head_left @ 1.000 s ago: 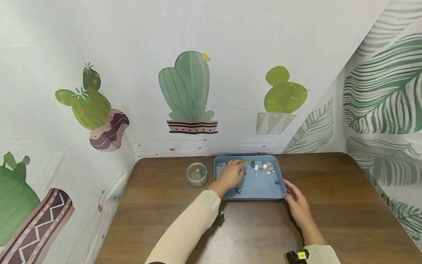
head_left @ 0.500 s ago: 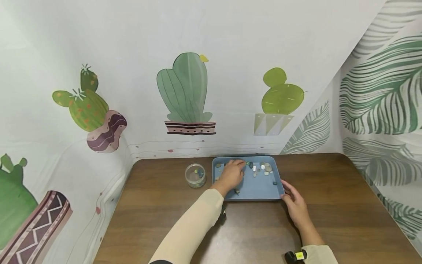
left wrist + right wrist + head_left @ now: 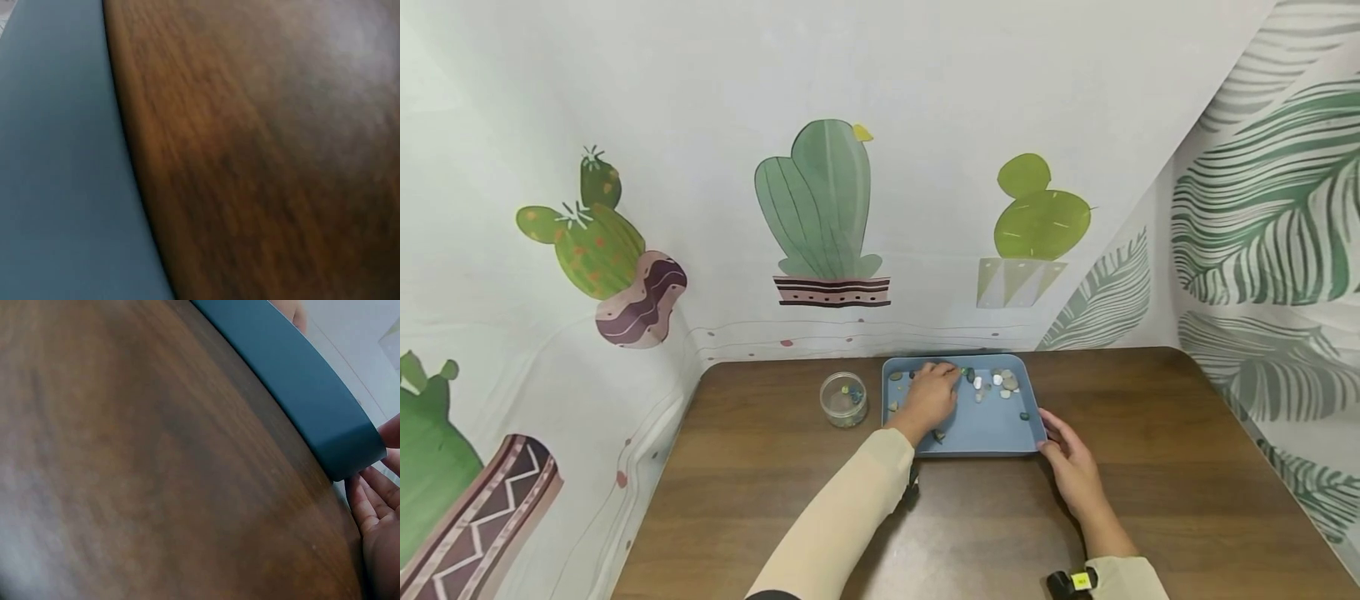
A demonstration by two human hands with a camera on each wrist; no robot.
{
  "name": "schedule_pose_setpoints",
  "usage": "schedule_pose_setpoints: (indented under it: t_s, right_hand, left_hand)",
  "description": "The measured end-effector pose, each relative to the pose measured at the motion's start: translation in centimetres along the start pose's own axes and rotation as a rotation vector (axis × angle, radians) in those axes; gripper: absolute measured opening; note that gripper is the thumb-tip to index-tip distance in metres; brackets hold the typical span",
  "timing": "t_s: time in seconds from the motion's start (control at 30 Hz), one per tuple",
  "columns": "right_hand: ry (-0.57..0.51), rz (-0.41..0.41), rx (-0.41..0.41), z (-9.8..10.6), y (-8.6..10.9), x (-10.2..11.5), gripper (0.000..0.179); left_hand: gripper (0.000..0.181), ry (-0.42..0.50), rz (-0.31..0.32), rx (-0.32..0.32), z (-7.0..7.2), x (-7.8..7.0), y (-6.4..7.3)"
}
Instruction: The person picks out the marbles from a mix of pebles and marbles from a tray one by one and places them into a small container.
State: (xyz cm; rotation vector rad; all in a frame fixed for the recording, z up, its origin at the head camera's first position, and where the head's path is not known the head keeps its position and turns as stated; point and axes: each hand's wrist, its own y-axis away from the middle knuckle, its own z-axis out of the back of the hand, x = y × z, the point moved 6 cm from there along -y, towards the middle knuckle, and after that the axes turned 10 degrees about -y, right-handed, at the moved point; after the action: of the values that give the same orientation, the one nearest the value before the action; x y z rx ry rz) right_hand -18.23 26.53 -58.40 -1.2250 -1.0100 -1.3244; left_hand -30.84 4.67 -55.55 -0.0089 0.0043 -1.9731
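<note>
A blue tray (image 3: 988,429) lies near the back edge of the table, with pebbles spread over it. My left hand (image 3: 930,393) is inside the tray, back of the hand up, its fingertips beside a small green piece (image 3: 963,372) and a dark pebble (image 3: 971,376). Whatever lies under those fingers is hidden. At the tray's right front corner, my right hand (image 3: 1072,467) holds the rim. In the right wrist view the thumb is above the tray wall (image 3: 312,394) and the fingers (image 3: 369,494) lie below it. Only tray wall and table show in the left wrist view.
A clear round jar (image 3: 844,400) with small coloured pieces inside stands left of the tray. Pale pebbles (image 3: 1007,383) cluster at the tray's right rear, and a dark pebble (image 3: 1024,416) lies near its right wall. A cactus-printed cloth (image 3: 925,250) hangs behind the wooden table (image 3: 760,467).
The left hand has shifted slightly right within the tray, toward the green piece, which shows less now. The right hand stays on the tray corner. The whole head view has shifted a little.
</note>
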Motion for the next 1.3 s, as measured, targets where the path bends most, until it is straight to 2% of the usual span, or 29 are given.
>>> schedule_pose_setpoints:
  t_s: [0.2,0.47,0.9,1.1,1.3]
  right_hand:
    - [-0.031,0.023,0.010,-0.2,0.1,0.2,0.048]
    - [-0.031,0.010,0.005,-0.3,0.2,-0.2,0.047]
    - [-0.034,0.010,0.004,-0.2,-0.1,-0.1,0.048]
    - [-0.049,0.002,-0.003,-0.1,0.1,0.2,0.048]
    - [-0.033,0.006,0.001,0.0,0.0,0.1,0.048]
  left_hand:
    - [0.046,-0.035,0.028,0.010,-0.4,0.0,-0.1]
    - [0.043,0.007,0.062,0.006,-0.4,0.0,-0.2]
    - [0.023,0.072,0.128,-0.100,0.3,0.4,-0.3]
    - [0.021,0.161,0.141,-0.135,-0.2,0.8,-0.1]
    - [0.017,0.272,0.166,-0.203,-0.1,1.2,0.1]
